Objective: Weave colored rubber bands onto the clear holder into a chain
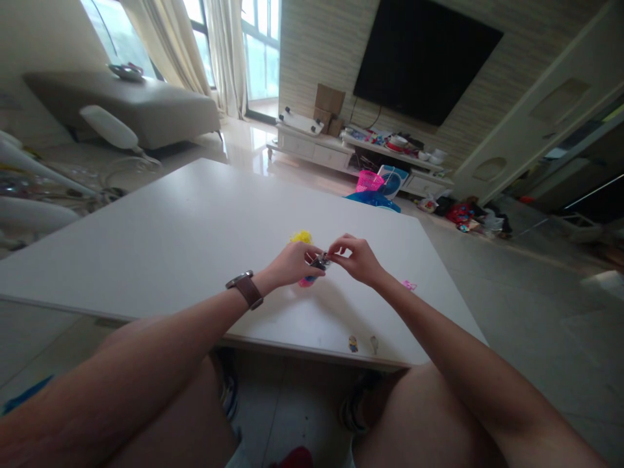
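Note:
Above the white table [195, 227], my left hand [291, 265] is closed around a small dark and silvery object [320, 261], too small to name for certain. The thumb and fingertips of my right hand [358, 258] pinch its metal end. A bright yellow frilly thing [302, 236] shows just behind my left hand. Something pink and blue [307, 281] shows beneath that hand, partly hidden by it. I cannot tell whether these coloured parts are joined to the held object.
Near the table's front edge lie a flat yellow and blue cartoon figure [353, 344] and a small silvery piece [374, 344]. A pink piece [409, 285] lies beside my right forearm. Beyond the far edge stand a pink basket [369, 181] and a low TV cabinet [312, 153].

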Available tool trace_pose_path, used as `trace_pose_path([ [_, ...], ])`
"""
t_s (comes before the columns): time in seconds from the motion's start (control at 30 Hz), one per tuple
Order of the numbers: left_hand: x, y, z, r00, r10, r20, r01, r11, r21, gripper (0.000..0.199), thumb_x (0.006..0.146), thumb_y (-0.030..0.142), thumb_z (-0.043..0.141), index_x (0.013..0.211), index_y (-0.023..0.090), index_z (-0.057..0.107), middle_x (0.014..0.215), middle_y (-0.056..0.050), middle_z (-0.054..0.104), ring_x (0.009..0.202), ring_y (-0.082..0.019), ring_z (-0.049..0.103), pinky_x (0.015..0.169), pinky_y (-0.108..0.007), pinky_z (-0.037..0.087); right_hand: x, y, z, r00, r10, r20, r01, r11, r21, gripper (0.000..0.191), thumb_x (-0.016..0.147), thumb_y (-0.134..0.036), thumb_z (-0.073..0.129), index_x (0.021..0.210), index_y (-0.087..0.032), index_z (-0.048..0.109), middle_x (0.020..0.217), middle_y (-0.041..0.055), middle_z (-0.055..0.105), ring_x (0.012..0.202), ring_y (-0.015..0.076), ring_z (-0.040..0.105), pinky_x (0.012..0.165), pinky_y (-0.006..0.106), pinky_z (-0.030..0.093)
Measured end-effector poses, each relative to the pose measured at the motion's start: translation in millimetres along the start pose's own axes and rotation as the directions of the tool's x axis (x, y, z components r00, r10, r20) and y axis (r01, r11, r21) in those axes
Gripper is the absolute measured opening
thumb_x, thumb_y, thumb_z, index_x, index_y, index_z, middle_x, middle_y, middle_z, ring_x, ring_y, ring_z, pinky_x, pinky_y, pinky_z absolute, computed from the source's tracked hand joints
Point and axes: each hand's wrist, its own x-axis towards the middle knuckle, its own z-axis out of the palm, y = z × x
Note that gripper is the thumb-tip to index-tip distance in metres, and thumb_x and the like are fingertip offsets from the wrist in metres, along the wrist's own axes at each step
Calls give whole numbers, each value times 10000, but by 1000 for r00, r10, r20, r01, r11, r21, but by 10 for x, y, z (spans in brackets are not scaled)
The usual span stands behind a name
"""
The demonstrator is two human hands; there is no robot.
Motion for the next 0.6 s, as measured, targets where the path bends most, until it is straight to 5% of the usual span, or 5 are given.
trace_pose_path([
  [0.27,8,41,-13,1000,7,3,-7,1000,-29,256,676,277,780,913,179,778,803,-23,749,770,-176,679,699,-256,490,5,-54,-128,973,-210,94,221,967,-125,98,866,-148,622,826,-197,698,837,48,680,850,191,567,706,316,476],
  [0.6,9,36,-11,1000,24,-9,-25,999,-36,286,670,248,770,948,184,787,811,-25,752,757,-170,673,694,-253,520,10,-87,-171,997,-75,30,75,997,-9,138,911,-275,574,825,-222,669,879,42,660,838,188,578,695,313,467],
])
